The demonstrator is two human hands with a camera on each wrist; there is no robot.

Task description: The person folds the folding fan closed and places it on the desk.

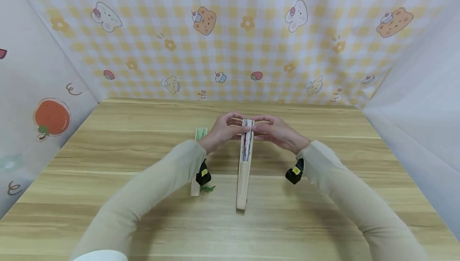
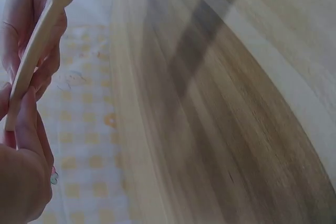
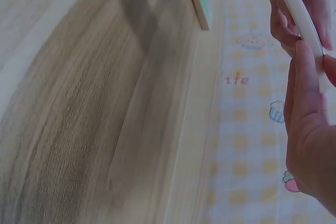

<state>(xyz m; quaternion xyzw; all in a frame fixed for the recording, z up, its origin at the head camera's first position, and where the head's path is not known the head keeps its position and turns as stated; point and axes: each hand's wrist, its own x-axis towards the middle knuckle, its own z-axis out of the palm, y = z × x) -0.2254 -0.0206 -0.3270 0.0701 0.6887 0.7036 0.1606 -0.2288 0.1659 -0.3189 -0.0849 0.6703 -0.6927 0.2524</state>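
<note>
A folded folding fan (image 1: pixel 243 181) with pale wooden ribs points from the far end toward me. My left hand (image 1: pixel 224 129) pinches its far, printed end between thumb and fingers from the left. From the right side, my right hand (image 1: pixel 278 132) pinches the same end, thumbs near each other on top. In the left wrist view the fan's pale outer rib (image 2: pixel 37 48) passes between the two hands. The right wrist view shows the fan's edge (image 3: pixel 296 11) under the fingers too. Whether its near end touches the table cannot be told.
Left of the held fan, a second folded fan (image 1: pixel 195 189) with a green-printed end and green tassel (image 1: pixel 207 188) lies on the wooden table (image 1: pixel 305 225), partly hidden by my left wrist. A yellow checked curtain (image 1: pixel 230 49) hangs behind the table's back edge.
</note>
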